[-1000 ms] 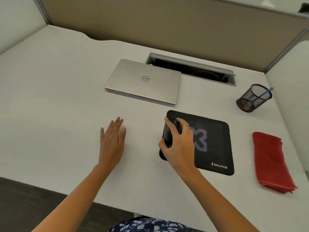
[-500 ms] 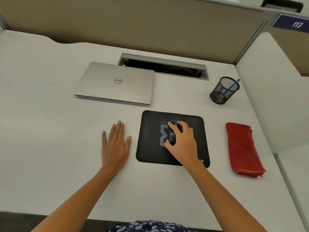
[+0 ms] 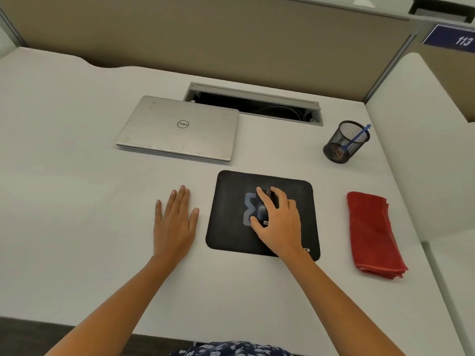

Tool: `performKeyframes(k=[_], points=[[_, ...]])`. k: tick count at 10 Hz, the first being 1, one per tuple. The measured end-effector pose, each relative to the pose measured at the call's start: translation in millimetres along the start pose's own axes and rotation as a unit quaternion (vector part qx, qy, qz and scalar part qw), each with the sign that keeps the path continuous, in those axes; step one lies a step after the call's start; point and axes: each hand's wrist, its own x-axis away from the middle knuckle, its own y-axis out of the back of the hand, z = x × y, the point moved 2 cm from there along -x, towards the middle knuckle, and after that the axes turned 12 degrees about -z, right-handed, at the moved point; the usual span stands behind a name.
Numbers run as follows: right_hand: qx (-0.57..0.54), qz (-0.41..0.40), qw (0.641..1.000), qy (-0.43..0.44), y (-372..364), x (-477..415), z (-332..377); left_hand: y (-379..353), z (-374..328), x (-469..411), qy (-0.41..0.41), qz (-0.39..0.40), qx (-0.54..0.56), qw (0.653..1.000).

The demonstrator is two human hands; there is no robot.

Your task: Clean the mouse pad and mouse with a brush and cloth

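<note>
While the right hand curls round the mouse at the centre of the mouse pad, the left hand lies flat, fingers straight, on the desk just beside it. Risk: unpinned, the pad may slide under brushing; cloth and brush sit apart, rightward.

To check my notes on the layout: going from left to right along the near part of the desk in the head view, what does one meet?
left hand → mouse pad, with the mouse on it gripped by the right hand → red cloth
</note>
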Motion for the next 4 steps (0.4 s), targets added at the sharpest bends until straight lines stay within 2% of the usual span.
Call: performKeyframes(k=[1,2,3,4], points=[[0.001,0.013,1.000,-0.024,-0.2,-2.1,-0.8,-1.2,-0.4,-0.5,0.001,-0.002,0.006,1.000],[-0.009,-0.019,0.999,-0.038,1.8,-2.0,0.7,-0.2,-0.4,0.2,-0.002,-0.010,0.009,1.000],[-0.046,-0.110,0.991,-0.062,5.3,-9.9,8.9,4.6,-3.8,-4.5,0.017,-0.026,0.032,0.999],[-0.056,-0.142,0.988,-0.038,2.3,-17.0,12.6,3.3,-2.7,-8.4,0.029,-0.035,0.044,0.998]])
